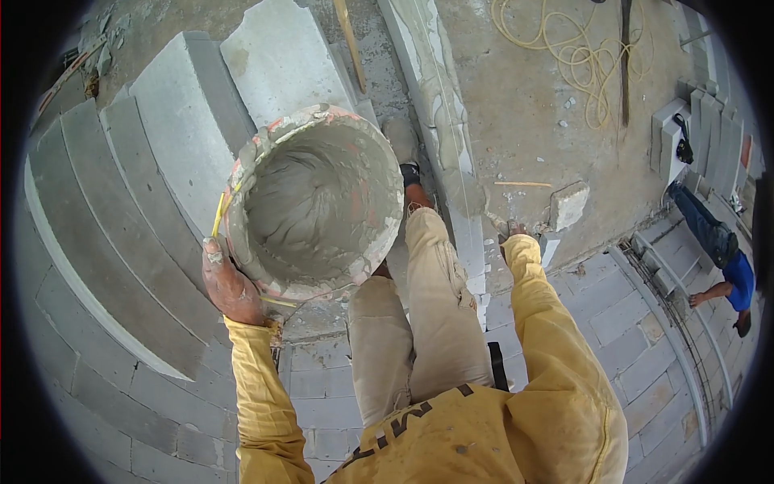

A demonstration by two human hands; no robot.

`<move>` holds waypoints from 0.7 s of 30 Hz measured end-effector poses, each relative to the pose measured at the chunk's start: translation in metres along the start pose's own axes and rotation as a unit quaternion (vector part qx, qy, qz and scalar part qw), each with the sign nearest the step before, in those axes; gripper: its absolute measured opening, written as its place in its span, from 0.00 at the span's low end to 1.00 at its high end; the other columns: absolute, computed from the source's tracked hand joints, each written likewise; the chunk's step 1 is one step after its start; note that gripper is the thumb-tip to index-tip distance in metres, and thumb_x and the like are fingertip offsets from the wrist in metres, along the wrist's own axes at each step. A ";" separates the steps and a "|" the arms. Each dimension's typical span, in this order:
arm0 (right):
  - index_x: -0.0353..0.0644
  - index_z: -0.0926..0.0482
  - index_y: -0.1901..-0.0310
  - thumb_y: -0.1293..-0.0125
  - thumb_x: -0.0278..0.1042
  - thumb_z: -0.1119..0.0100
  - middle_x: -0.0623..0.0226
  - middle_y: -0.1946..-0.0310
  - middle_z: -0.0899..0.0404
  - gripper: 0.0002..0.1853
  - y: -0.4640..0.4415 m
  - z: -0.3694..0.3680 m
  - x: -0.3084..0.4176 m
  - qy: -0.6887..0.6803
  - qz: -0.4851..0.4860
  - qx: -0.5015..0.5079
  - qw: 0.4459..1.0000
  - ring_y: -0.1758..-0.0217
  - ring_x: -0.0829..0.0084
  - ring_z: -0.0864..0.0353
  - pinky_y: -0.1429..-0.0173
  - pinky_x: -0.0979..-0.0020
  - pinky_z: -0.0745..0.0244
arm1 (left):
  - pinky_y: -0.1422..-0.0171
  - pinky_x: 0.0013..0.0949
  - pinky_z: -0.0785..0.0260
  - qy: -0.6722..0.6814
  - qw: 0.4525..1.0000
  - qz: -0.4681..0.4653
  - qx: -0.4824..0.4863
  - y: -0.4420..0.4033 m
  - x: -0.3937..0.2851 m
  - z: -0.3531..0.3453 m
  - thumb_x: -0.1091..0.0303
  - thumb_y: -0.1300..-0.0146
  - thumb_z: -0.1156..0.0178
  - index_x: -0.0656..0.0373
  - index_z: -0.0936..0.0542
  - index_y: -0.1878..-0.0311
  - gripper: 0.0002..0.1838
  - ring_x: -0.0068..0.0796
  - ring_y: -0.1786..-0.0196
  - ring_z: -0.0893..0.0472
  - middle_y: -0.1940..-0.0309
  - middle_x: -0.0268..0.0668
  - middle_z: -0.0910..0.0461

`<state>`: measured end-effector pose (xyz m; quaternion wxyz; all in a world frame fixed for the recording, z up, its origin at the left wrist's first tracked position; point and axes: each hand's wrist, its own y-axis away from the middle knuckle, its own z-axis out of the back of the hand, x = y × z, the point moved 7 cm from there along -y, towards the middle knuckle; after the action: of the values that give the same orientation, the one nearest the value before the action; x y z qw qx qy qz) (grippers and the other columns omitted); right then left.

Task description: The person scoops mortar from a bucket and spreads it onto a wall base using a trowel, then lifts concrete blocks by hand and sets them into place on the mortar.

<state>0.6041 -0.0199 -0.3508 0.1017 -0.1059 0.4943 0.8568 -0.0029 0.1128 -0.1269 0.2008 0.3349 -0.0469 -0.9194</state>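
Observation:
My left hand [229, 284] is closed on the rim of a mortar-caked bucket [385, 185] at its lower left side. Wet grey mortar [302, 206] fills the inside of the bucket, with swirled ridges. Beside the low block wall on the right, my right hand [513, 231] is at the end of the yellow sleeve, small and partly hidden; what its fingers do or hold cannot be made out. Next to it a white block [550, 248] stands by the wall end. Wet mortar [459, 173] covers the top of the low wall [470, 242].
Large grey blocks [173, 105] stand stacked on the left. A block chunk [569, 205] and a thin stick [523, 184] lie on the floor. A yellow hose [592, 77] coils at upper right. Another person [713, 234] in blue is at far right near curved pipes [673, 339].

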 end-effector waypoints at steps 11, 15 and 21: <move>0.65 0.37 0.32 0.26 0.51 0.64 0.64 0.28 0.43 0.23 -0.038 0.067 0.023 0.243 0.058 0.127 0.960 0.27 0.61 0.41 0.31 0.56 0.41 | 0.48 0.30 0.32 0.067 0.990 0.123 0.018 -0.002 0.016 -0.004 0.51 0.23 0.65 0.74 0.25 0.49 0.31 0.28 0.60 0.25 0.60 0.43 0.21; 0.63 0.36 0.32 0.27 0.52 0.62 0.65 0.28 0.42 0.23 -0.017 0.029 -0.008 0.238 0.035 0.187 0.952 0.26 0.61 0.43 0.29 0.57 0.42 | 0.51 0.29 0.33 0.061 0.992 0.107 0.019 -0.001 0.010 -0.004 0.48 0.24 0.63 0.73 0.25 0.52 0.32 0.27 0.62 0.27 0.63 0.41 0.22; 0.48 0.36 0.32 0.33 0.50 0.48 0.53 0.36 0.32 0.30 0.013 -0.027 -0.099 0.062 -0.030 0.170 0.983 0.37 0.58 0.30 0.37 0.60 0.35 | 0.52 0.30 0.33 0.188 0.962 0.199 0.007 0.000 0.007 -0.007 0.51 0.24 0.62 0.72 0.25 0.49 0.29 0.28 0.62 0.27 0.64 0.41 0.23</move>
<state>0.6971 -0.0566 -0.3252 0.1134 -0.1549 0.6347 0.7485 -0.0039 0.1105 -0.1363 0.3825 0.4871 -0.0805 -0.7810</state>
